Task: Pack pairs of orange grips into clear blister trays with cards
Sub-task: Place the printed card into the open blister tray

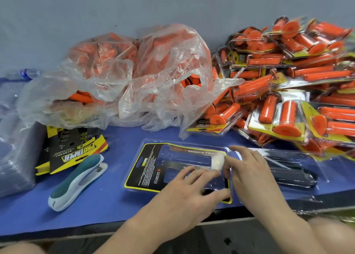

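Head view: left hand (184,194) presses flat on the carded blister tray (148,141); right hand (249,169) meets its edge, grasp unclear. Thin, springy, slippery plastic, likely best pinched at the rim.

The light is even and fairly bright, diffuse rather than hard. Shadows under the left hand (184,192) and the right hand (249,171) on the blue table (115,198) are soft and weak. White glare lies on the plastic bags (163,61) and the packed trays (288,81). Both hands are slightly blurred, and the corners look soft and stretched.
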A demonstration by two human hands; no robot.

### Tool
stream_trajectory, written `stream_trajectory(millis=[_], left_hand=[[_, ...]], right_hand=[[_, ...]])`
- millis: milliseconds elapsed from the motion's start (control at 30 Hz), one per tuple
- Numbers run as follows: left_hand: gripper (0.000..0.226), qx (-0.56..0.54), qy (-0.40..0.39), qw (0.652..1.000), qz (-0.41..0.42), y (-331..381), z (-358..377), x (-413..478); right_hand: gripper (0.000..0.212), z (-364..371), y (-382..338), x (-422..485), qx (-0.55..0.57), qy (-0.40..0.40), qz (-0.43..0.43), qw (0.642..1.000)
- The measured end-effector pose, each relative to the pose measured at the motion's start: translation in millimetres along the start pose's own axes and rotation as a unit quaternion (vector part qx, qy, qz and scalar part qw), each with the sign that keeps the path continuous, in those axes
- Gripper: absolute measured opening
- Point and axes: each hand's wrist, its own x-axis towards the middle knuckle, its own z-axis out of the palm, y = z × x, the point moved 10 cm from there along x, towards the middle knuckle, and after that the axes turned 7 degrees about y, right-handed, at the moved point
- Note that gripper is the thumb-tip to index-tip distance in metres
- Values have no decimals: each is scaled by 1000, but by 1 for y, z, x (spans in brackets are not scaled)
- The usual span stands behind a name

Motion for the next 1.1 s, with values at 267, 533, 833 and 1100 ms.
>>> stream_trajectory(millis=[267, 533, 833, 1100], left_hand=[[35, 16, -2, 1000, -14, -2, 11, -3], [25, 7, 29, 999, 23, 11, -3, -3], [26, -24, 86, 996, 7, 10, -13, -1], [17, 2, 104, 995, 1, -11, -25, -20]], right_hand=[[38, -3, -7, 2, 22, 5, -15, 1000], [35, -2, -6, 1, 7, 9, -23, 1000], [37, -9, -12, 1, -5, 40, -45, 998], [32, 1, -5, -1, -2, 1, -43, 999]])
